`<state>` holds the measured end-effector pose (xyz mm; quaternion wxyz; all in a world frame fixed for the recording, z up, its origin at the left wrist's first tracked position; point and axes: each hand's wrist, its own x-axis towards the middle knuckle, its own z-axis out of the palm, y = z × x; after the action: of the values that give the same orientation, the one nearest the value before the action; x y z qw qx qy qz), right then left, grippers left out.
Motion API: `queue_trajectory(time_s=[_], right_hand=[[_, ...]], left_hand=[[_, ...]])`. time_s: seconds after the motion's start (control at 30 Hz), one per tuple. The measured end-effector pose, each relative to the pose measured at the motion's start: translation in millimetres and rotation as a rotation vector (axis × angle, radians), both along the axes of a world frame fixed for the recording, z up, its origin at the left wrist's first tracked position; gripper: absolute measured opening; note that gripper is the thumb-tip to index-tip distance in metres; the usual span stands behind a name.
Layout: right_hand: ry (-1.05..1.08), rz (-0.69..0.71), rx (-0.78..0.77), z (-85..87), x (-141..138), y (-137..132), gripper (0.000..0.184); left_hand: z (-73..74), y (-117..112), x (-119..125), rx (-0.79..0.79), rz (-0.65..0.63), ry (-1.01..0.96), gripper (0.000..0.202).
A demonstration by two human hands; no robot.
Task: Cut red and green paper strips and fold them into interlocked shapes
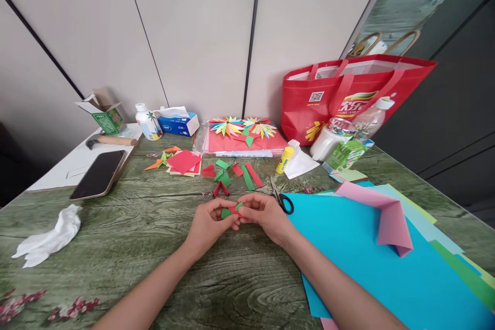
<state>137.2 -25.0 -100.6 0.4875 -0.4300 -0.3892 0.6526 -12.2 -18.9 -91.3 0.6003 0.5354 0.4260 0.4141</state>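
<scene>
Between my two hands is a small folded paper piece (233, 210) in red and green, held just above the table. My left hand (211, 221) pinches it from the left side. From the right, the thumb and fingers of my right hand (263, 215) close on it too, hiding part of it. Just beyond my fingertips lies a folded red paper piece (220, 189). Several small green and red strips and folded bits, such as a green strip (247, 178), are scattered behind it. Black-handled scissors (284, 201) rest beside my right hand.
Large blue paper sheets (348, 247) with a folded pink paper (394, 216) cover the right side. A yellow glue stick (284, 160), paper pack (247, 144) and red bag (309, 98) stand further back. Left are a phone (98, 174), hammer (112, 140) and crumpled tissue (52, 237).
</scene>
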Motion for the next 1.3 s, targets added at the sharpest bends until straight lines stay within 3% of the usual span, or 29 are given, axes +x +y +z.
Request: queue_trajectory(time_s=[0.1, 0.4, 0.67, 0.8, 0.93, 1.3], right_hand=[[0.017, 0.056, -0.007, 2.6, 4, 1, 0.033], [-0.089, -0.120, 0.060, 1.1, -2, 0, 0.023], [-0.095, -0.088, 0.117, 1.5, -5, -1, 0.026], [-0.131, -0.144, 0.138, -1.1, -5, 0, 0.018], [-0.194, -0.093, 0.160, -1.6, -4, -1, 0.013], [-0.163, -0.035, 0.108, -5.9, -6, -4, 0.011]], left_hand=[[0.4, 0, 0, -0.020, 0.008, -0.013, 0.027], [3.1, -1, 0, -0.017, 0.016, 0.011, 0.025], [-2.2, 0, 0, 0.040, 0.081, 0.044, 0.018], [-0.8, 1, -1, 0.032, 0.051, 0.019, 0.031], [2.7, 2, -2, -0.021, -0.048, 0.052, 0.024], [0.2, 1, -3, -0.074, -0.046, 0.062, 0.025]])
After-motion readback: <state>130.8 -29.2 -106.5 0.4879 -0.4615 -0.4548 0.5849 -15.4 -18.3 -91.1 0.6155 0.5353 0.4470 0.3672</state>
